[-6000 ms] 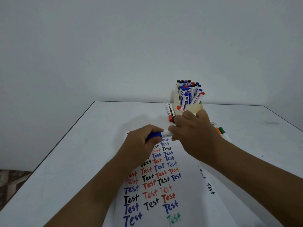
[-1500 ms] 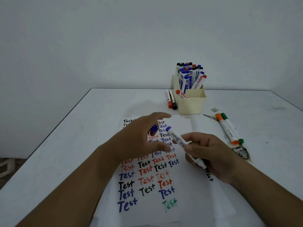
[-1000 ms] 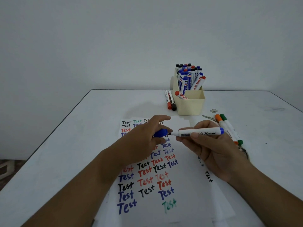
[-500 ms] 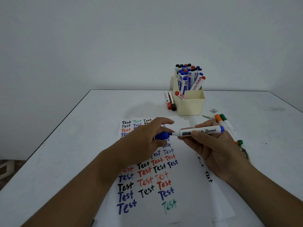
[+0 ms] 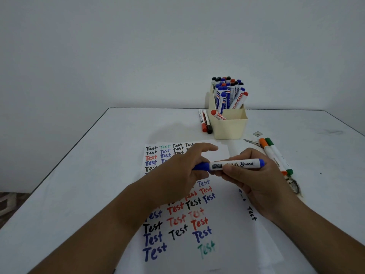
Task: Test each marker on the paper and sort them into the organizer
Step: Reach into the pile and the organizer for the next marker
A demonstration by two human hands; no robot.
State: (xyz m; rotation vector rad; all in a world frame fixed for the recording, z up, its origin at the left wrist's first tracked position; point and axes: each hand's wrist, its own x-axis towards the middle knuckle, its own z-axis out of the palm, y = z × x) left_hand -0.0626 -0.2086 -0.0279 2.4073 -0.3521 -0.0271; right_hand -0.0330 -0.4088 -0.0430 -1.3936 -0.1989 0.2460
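Head view. A blue whiteboard marker (image 5: 236, 165) lies level above the paper (image 5: 221, 240), held between two hands. The right hand (image 5: 256, 180) grips the white barrel, its fingers (image 5: 230, 172) curled under and around it, so that the printed label faces up. The left hand (image 5: 177, 175) pinches the blue cap (image 5: 201, 166) at the barrel's left end; thumb and lower fingers close on the cap while the index finger stands out loosely above. Cap and barrel meet with no visible gap, a hold that suits pressing the cap home, judged from the opposed grips along one axis.

The paper lies flat on the bench (image 5: 94, 175) directly under both hands, within writing reach. It carries rows of the word "Test" in black, blue, red and green; the hands cover part of the rows, so no full count is possible. Two green words show.

The cream organizer (image 5: 230, 128) stands behind the paper. Its rear compartment is packed with upright markers (image 5: 227, 91), caps up, black, blue and red; well over a dozen caps show, too crowded for an exact count. One red-capped marker (image 5: 218, 115) leans alone in the front compartment.

Two markers (image 5: 205, 123), one red-capped and one black-capped, lie side by side just left of the organizer. Two more, orange marker (image 5: 271, 157) and green marker (image 5: 278, 155), lie parallel and touching to the right of the right hand, probably awaiting test.
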